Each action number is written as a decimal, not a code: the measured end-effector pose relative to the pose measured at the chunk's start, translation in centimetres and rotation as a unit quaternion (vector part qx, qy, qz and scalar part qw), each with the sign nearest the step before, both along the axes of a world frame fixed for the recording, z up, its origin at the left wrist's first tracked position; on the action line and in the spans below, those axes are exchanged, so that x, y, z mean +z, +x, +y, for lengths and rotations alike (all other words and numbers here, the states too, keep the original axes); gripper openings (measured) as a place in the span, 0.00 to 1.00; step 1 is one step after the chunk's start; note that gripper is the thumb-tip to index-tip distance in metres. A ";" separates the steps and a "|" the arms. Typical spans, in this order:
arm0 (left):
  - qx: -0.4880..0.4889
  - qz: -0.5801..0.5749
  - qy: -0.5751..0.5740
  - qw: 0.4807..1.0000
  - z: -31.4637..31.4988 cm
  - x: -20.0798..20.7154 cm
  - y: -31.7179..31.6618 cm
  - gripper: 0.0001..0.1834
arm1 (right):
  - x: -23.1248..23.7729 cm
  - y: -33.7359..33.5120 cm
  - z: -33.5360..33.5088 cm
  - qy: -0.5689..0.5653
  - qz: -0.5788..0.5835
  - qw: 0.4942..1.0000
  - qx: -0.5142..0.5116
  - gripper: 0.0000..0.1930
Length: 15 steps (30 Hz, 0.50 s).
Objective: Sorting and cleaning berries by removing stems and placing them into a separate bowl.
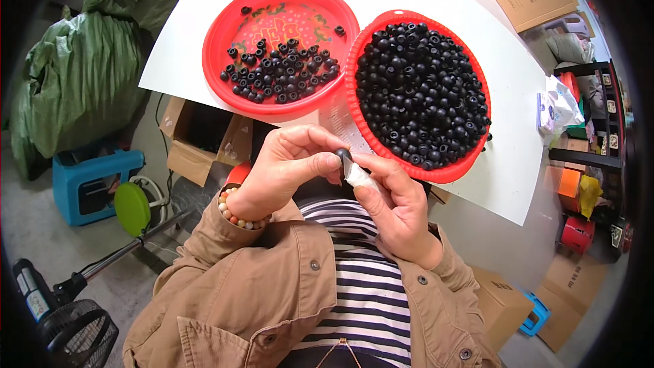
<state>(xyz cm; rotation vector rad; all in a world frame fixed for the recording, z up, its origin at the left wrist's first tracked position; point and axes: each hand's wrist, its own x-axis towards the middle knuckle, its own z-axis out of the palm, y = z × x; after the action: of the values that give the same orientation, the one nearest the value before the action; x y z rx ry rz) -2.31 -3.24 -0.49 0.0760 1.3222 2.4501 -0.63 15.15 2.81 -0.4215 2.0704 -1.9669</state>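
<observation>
Close to my body, in front of the table edge, my two hands meet. My left hand (289, 167) pinches a small round black piece (344, 155) between thumb and fingertips. My right hand (402, 215) is closed on a crumpled white cloth or tissue (359, 176), its tip against the black piece. Beyond my hands stands a red basket (350, 82) heaped with black hollow pieces (422, 88). To its left, a round red tray (221, 34) holds a looser spread of similar pieces (279, 71), mostly along its near side.
Both containers rest on a white table (507, 163). An open cardboard box (194, 160) sits below the tray, near a blue stool (95, 180) and a fan (78, 334). A tissue pack (546, 112) lies at the right edge. Shelves (599, 129) stand further right.
</observation>
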 end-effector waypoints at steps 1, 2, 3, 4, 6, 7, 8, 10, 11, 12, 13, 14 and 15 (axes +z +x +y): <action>-0.003 -0.002 -0.001 1.000 0.0 0.1 -0.1 0.09 | 0.0 0.0 0.0 -0.008 -0.008 1.000 -0.001 0.15; -0.006 -0.004 -0.003 1.000 0.0 0.3 -0.1 0.09 | 0.0 0.0 0.2 -0.007 -0.009 1.000 -0.001 0.15; -0.010 -0.006 -0.004 1.000 0.0 0.5 -0.2 0.09 | 0.0 0.0 0.3 -0.006 -0.010 1.000 -0.001 0.15; -0.012 -0.007 -0.005 1.000 0.0 0.5 -0.2 0.09 | -0.1 0.0 0.3 -0.005 -0.011 1.000 0.001 0.15; -0.018 -0.011 -0.006 1.000 0.0 0.4 -0.2 0.09 | 0.1 0.0 0.3 -0.001 -0.004 1.000 0.004 0.15; -0.018 -0.009 -0.007 1.000 -0.1 0.4 -0.2 0.09 | 0.1 0.0 0.2 0.002 -0.001 1.000 0.005 0.15; -0.017 -0.008 -0.009 1.000 -0.2 0.3 -0.1 0.09 | 0.1 -0.1 0.2 0.002 0.002 1.000 0.007 0.15; -0.017 -0.006 -0.010 1.000 -0.2 0.3 -0.1 0.09 | 0.1 -0.1 0.1 0.002 0.008 1.000 0.010 0.15; -0.016 -0.004 -0.009 1.000 -0.2 0.4 -0.2 0.09 | 0.1 -0.1 0.1 0.003 0.012 1.000 0.009 0.15; -0.016 -0.003 -0.007 1.000 -0.3 0.4 -0.2 0.09 | 0.0 -0.1 0.1 0.004 0.016 1.000 0.008 0.15; -0.018 -0.005 -0.002 1.000 -0.3 0.4 -0.2 0.09 | 0.0 -0.1 0.0 0.004 0.019 1.000 0.008 0.15; -0.021 -0.008 0.003 1.000 -0.3 0.4 -0.2 0.09 | 0.0 -0.1 0.0 0.006 0.022 1.000 0.009 0.15; -0.023 -0.010 0.008 1.000 -0.3 0.4 -0.2 0.10 | 0.0 -0.1 0.1 0.007 0.024 1.000 0.009 0.15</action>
<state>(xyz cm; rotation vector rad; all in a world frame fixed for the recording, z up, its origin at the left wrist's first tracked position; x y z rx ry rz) -2.48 -3.55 -0.10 0.0854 1.2793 2.4165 -0.75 15.23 2.77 -0.4886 2.1005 -1.9500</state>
